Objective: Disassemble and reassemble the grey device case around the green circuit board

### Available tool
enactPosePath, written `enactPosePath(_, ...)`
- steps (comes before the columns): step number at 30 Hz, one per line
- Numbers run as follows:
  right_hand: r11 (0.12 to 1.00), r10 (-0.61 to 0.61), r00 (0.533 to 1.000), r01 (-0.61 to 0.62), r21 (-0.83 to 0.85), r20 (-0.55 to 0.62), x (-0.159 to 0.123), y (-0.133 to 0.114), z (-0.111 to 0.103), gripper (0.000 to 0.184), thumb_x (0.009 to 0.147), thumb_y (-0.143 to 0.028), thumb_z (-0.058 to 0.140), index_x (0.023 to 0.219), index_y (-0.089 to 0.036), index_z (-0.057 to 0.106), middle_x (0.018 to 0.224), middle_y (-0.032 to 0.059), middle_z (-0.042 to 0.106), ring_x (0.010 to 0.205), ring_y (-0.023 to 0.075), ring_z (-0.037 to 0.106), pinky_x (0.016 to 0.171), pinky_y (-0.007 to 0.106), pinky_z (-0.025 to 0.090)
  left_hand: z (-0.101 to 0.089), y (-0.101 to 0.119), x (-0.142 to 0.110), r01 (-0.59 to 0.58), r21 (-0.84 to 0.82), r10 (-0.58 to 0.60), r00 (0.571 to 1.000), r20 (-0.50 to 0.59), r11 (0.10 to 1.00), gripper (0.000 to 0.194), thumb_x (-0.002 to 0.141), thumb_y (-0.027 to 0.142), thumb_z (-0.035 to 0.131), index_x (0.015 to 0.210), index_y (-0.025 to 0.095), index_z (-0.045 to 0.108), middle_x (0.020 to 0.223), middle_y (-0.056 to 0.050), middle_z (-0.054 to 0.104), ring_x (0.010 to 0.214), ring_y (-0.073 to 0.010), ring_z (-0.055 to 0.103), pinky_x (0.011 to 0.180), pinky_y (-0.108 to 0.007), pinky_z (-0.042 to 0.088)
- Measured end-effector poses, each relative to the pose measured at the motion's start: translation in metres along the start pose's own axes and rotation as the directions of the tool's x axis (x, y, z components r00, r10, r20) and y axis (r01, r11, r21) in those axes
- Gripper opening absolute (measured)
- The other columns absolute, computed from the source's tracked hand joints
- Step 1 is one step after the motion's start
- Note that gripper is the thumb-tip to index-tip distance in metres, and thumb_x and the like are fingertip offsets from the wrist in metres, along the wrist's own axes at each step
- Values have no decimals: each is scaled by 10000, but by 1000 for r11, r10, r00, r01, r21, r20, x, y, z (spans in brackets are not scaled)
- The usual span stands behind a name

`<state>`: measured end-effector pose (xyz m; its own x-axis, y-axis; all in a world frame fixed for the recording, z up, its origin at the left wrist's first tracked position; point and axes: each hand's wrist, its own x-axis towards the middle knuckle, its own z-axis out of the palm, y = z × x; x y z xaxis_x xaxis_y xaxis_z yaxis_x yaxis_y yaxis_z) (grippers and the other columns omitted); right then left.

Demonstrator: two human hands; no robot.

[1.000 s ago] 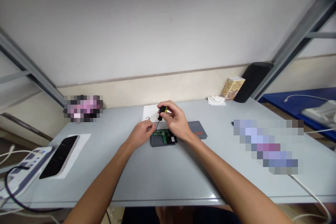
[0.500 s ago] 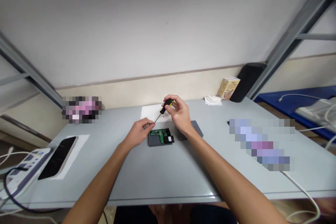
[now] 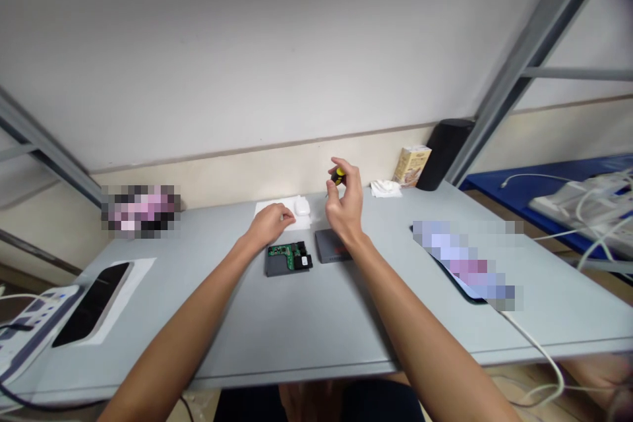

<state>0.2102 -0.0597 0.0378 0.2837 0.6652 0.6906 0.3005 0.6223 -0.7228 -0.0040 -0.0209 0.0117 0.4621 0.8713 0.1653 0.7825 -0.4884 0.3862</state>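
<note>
My right hand [image 3: 347, 204] is raised above the table and closed around a black and yellow screwdriver [image 3: 338, 177]; its shaft is mostly hidden. Over a white sheet of paper [image 3: 303, 223], the fingertips of my left hand [image 3: 270, 224] are pinched together, and whatever lies between them is too small to make out. A small white rounded case [image 3: 301, 206] rests on that paper. Closer to me lies a dark grey device half with a green circuit board [image 3: 291, 256] exposed. Beside it, partly covered by my right wrist, is a flat grey casing piece [image 3: 329, 247].
A phone [image 3: 93, 303] and a white power strip [image 3: 37, 330] are at the left. Toward the back right stand a crumpled tissue [image 3: 386, 188], a yellow carton [image 3: 412, 166] and a black cylinder [image 3: 444, 155]. A blurred-out device with a white cable [image 3: 531, 343] lies right.
My right hand has lifted the screwdriver up and away from my left fingers. My left hand has shifted away from the circuit board over the paper. The view has turned slightly right.
</note>
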Motion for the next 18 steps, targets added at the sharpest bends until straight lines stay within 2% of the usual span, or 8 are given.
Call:
enactPosePath(3,999,12,1000,-13,31,5,2,-3,-1,455,986,-300,478,1441,-301,483,1199,105,575,1159,283,570,1105,484,436,3,-1,-2,11,5,-11,1000,-5,1000,214,949,335,640,960,209,813,1020,-94,764,987,-274,685,885,-352,500)
enactPosePath(7,999,-50,998,49,16,35,6,-10,-6,342,1002,-300,468,1321,-294,590,1166,100,588,1084,268,587,1039,447,469,-7,5,-17,28,-20,-29,999,-34,999,342,1033,383,510,996,195,793,1059,-99,755,1013,-268,675,927,-370,492)
enactPosePath(9,996,-85,991,84,11,100,9,-15,-11,317,994,-272,480,1266,-281,644,1154,97,598,1058,257,594,1003,427,476,-16,10,-35,24,-51,-26,999,-37,998,402,1064,429,453,1025,198,780,1066,-101,742,1027,-268,663,948,-387,495)
enactPosePath(11,995,-99,968,100,7,230,13,-21,-16,312,977,-243,506,1238,-262,676,1144,92,623,1048,248,605,980,411,476,-23,14,-57,-31,-123,34,999,23,992,386,1057,484,485,1142,226,759,1162,-99,718,1122,-267,638,1015,-396,492)
enactPosePath(13,996,-62,899,83,-29,433,14,-27,-19,292,956,-224,544,1204,-248,697,1150,84,670,1028,237,626,954,393,474,-27,16,-81,-58,-178,78,991,108,982,449,997,541,604,1337,257,681,1308,-111,654,1234,-278,593,1097,-425,475)
enactPosePath(14,995,-14,840,67,-78,543,13,-31,-20,269,946,-219,565,1171,-246,710,1148,77,698,1009,234,637,935,384,472,-27,15,-91,-54,-190,83,985,149,980,561,943,562,683,1418,269,628,1353,-119,624,1274,-294,570,1128,-452,462)
enactPosePath(16,971,131,681,58,-232,720,10,-37,-19,209,928,-220,607,1088,-251,737,1092,63,746,941,231,651,871,367,463,-27,12,-104,-26,-194,64,980,191,981,735,841,558,804,1487,301,566,1436,-120,568,1356,-327,511,1179,-508,427)
enactPosePath(18,932,270,532,65,-357,802,5,-42,-15,163,909,-226,648,1029,-255,753,1030,63,759,897,234,649,803,349,445,-25,8,-110,-8,-206,48,980,191,979,799,795,525,854,1503,326,543,1457,-114,552,1388,-343,481,1197,-541,408)
